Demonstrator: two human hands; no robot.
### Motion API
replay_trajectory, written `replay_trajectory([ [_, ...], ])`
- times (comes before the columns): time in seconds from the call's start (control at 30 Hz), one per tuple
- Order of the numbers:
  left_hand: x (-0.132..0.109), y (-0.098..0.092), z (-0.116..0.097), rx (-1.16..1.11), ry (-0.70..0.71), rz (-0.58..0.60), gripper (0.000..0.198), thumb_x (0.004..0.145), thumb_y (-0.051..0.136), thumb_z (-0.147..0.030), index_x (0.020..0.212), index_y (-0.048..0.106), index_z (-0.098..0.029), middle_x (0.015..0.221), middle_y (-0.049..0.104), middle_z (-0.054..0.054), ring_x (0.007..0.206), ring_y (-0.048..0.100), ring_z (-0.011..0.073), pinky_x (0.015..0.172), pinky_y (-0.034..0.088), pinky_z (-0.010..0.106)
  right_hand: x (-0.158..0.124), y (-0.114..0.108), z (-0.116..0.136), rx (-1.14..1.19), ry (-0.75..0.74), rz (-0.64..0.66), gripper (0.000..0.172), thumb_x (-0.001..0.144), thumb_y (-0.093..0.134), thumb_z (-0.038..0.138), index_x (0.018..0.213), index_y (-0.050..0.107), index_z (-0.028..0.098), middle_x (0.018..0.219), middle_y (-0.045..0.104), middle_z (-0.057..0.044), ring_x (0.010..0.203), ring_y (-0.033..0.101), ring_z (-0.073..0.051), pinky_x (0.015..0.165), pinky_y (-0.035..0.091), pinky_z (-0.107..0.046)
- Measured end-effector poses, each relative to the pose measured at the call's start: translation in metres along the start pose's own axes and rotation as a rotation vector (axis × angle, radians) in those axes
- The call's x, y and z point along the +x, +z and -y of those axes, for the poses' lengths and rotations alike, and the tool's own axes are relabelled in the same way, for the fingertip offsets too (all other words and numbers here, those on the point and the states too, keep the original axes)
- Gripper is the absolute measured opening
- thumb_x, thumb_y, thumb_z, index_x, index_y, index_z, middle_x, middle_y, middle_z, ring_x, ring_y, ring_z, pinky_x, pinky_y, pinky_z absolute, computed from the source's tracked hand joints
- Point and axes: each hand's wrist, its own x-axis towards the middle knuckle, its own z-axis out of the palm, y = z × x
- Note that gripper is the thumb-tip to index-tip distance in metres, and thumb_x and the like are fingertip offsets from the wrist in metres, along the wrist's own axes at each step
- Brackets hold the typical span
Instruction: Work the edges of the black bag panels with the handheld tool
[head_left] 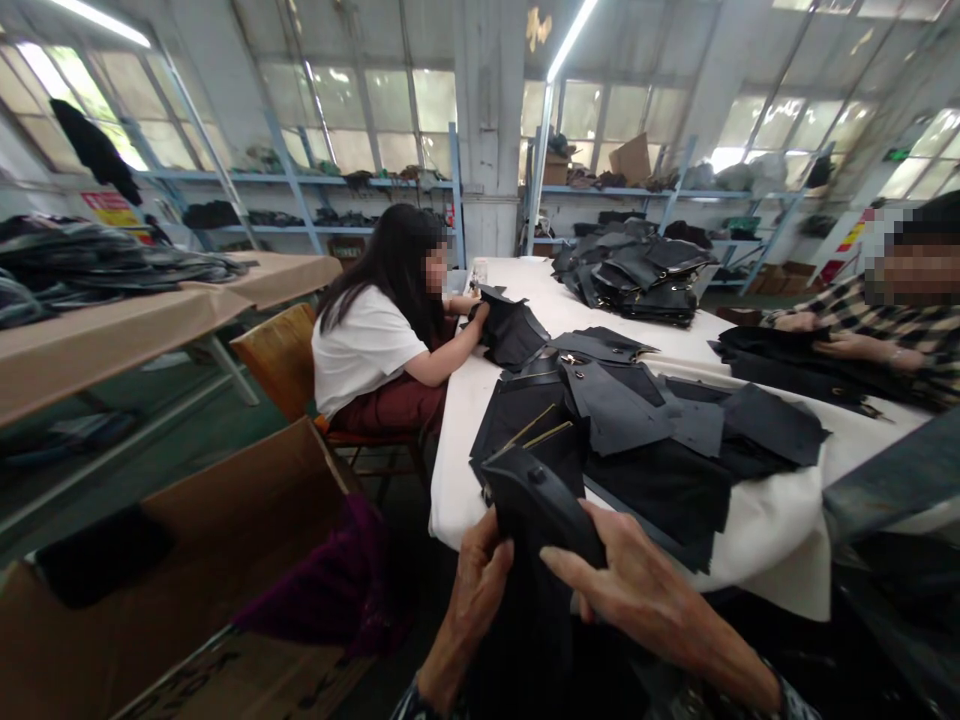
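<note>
Both my hands hold one black garment piece (pixel 536 505) at the near edge of the white table (pixel 772 510). My left hand (pixel 471 600) grips its left side from below. My right hand (pixel 637 585) clasps its right side, fingers laid across the cloth. The piece has a small button near its top and hangs down into my lap. Just beyond it lies a spread heap of black fabric pieces (pixel 637 420), some with thin metal zips.
A seated person in a white shirt (pixel 371 350) handles black cloth at the table's left side. Another person's hands (pixel 840 340) rest on dark fabric at the right. A stack of black pieces (pixel 637 265) sits at the far end. A cardboard box (pixel 225 520) stands at my left.
</note>
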Motion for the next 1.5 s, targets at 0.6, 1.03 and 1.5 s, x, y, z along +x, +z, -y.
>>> replay_trajectory([
  [0.6, 0.01, -0.075, 0.004, 0.956, -0.391, -0.43, 0.046, 0.086, 0.039, -0.036, 0.127, 0.048, -0.016, 0.085, 0.066, 0.006, 0.083, 0.062, 0.023, 0.071, 0.044, 0.03, -0.023, -0.031, -0.073, 0.066, 0.221, -0.078, 0.03, 0.084, 0.044, 0.047, 0.076, 0.046, 0.019, 0.051, 0.05, 0.005, 0.046, 0.054, -0.013, 0.047, 0.042, -0.023],
  [1.03, 0.071, -0.033, -0.026, 0.623, -0.118, -0.367, 0.037, 0.081, 0.049, -0.044, 0.1, 0.064, -0.017, 0.088, 0.067, 0.006, 0.074, 0.063, 0.0181, 0.071, 0.049, 0.029, 0.028, -0.063, -0.077, 0.184, 0.053, 0.019, 0.025, 0.084, 0.049, 0.04, 0.074, 0.048, 0.017, 0.051, 0.056, 0.003, 0.046, 0.055, -0.011, 0.046, 0.041, -0.019],
  [1.5, 0.151, -0.035, 0.033, 0.661, -0.1, -0.266, 0.031, 0.081, 0.042, -0.024, 0.099, 0.066, -0.014, 0.086, 0.068, 0.007, 0.079, 0.062, 0.0181, 0.077, 0.048, 0.032, 0.116, -0.049, -0.079, 0.257, -0.051, 0.177, 0.027, 0.082, 0.052, 0.041, 0.073, 0.051, 0.016, 0.054, 0.056, 0.003, 0.042, 0.055, -0.01, 0.038, 0.04, -0.017],
])
